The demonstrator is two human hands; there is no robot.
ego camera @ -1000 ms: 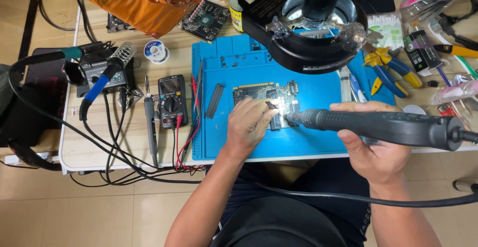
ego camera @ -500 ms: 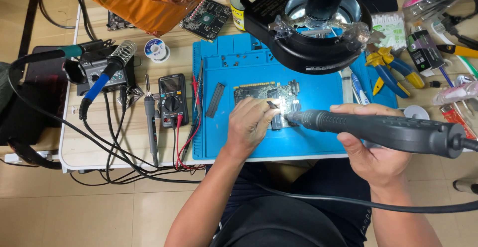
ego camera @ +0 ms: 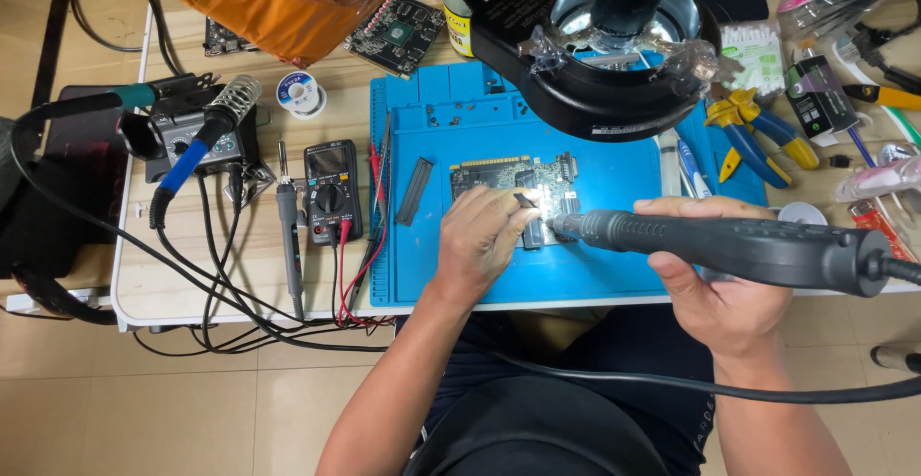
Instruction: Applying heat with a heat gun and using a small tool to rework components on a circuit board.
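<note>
Your left hand [ego camera: 487,236] rests flat on the green circuit board [ego camera: 508,180], fingers loosely curled and pressing down on its lower edge; it grips nothing, only steadies. The board lies near the middle of the blue work mat [ego camera: 585,265], just below the black ring-light magnifier [ego camera: 600,63]. Your right hand [ego camera: 715,279] is closed around the body of the dark hot-air handpiece [ego camera: 729,244], whose nozzle points left and sits at the board's right-hand side, just beside your left fingertips. Compared with a second ago, both hands and the nozzle hold almost the same positions; only the view has shifted slightly. Judged from this steadiness, heat is being kept on one spot of the board rather than swept across it. A multimeter [ego camera: 332,191] and a soldering iron stand [ego camera: 197,135] sit well apart on the left, untouched.
</note>
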